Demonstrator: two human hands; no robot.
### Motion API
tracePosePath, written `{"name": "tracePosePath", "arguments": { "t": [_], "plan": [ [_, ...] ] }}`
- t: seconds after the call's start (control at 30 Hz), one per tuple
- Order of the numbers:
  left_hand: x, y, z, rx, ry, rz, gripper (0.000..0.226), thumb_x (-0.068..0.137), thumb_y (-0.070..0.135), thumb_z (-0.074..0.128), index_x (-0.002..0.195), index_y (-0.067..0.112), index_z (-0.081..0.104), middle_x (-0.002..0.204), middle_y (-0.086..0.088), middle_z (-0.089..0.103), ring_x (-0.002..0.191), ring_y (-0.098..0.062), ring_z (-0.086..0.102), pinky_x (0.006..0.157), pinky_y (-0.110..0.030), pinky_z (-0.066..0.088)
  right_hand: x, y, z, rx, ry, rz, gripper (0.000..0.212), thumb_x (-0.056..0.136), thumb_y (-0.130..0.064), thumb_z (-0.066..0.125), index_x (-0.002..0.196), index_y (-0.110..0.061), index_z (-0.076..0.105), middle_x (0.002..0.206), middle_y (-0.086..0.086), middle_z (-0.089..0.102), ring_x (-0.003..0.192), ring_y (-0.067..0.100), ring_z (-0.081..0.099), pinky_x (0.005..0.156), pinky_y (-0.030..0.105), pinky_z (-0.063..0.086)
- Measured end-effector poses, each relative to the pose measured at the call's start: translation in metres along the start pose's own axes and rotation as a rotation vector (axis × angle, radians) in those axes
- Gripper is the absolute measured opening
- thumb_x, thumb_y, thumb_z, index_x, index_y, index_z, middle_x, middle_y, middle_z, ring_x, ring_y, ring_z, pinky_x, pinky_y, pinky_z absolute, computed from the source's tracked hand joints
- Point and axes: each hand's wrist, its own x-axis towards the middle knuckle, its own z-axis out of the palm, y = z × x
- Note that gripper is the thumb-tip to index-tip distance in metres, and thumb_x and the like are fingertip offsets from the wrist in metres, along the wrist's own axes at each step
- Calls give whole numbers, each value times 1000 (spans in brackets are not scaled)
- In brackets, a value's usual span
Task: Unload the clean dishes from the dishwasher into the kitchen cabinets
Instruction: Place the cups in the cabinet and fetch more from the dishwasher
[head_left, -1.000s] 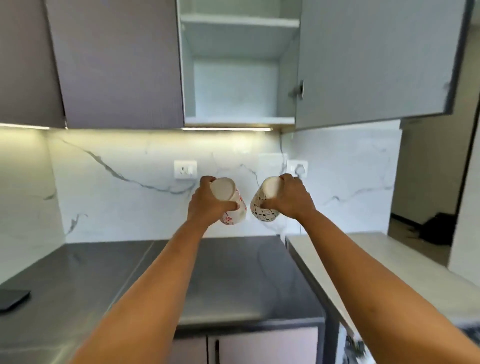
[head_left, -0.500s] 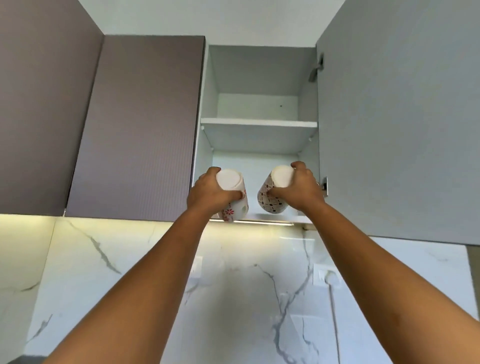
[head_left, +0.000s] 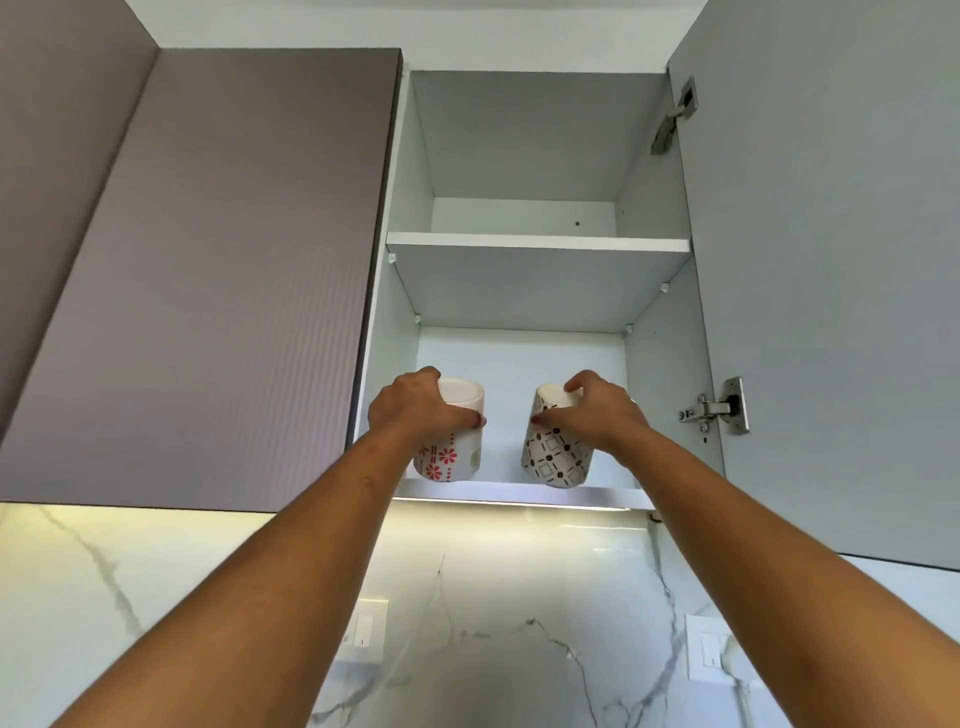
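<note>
A broad grey cabinet door (head_left: 831, 260) stands swung open to the right of the right hand (head_left: 597, 415), and a closed ribbed mauve door (head_left: 234, 286) fills the space to the left of the left hand (head_left: 410, 410). Below both forearms runs a white marble backsplash (head_left: 493, 597) with grey veins. Straight ahead of the hands is the open cabinet (head_left: 519, 140), with its upper shelf (head_left: 537, 242) well above the knuckles and its bottom shelf (head_left: 519, 491) just under them. The left hand wraps its fingers and thumb round the upper part of an upturned white cup with red flowers (head_left: 449, 460), base uppermost. The right hand curls round the raised base of an upturned cup with a dark diamond pattern (head_left: 558, 462), which leans slightly. Both cups sit at the front edge of the bottom shelf, apart from each other; whether their rims touch the shelf cannot be told. A metal hinge (head_left: 719, 408) is just right of the right hand, and a wall socket (head_left: 706, 649) lies below that forearm.
</note>
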Motion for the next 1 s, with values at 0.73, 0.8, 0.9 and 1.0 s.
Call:
{"name": "tracePosePath", "arguments": {
  "t": [0.73,0.8,0.9,1.0],
  "plan": [
    [117,-52,82,83,-360,-49,66,69,57,72,116,17,50,103,-7,66,91,-24,66,87,-38,55,113,-6,96,-7,-425,124,45,83,-32,68,121,-12,56,121,13,60,111,34,59,94,45,51],
    [122,-53,89,111,-354,-53,65,69,59,71,115,17,52,104,-7,67,90,-24,67,86,-37,55,118,-5,98,29,-471,125,45,84,-29,68,125,-16,54,121,12,60,111,32,58,94,44,51],
    [126,-55,99,164,-323,-69,66,69,65,67,112,17,53,104,-6,68,87,-22,67,80,-32,54,122,-4,101,15,-502,99,43,88,-26,63,130,-19,51,123,11,57,112,31,57,92,42,50],
    [129,-58,108,204,-296,-95,66,69,69,64,106,15,58,97,-6,68,78,-20,64,71,-30,49,125,-3,104,-67,-519,56,45,91,-23,59,135,-21,48,130,13,54,116,33,55,87,45,53]
  ]
}}
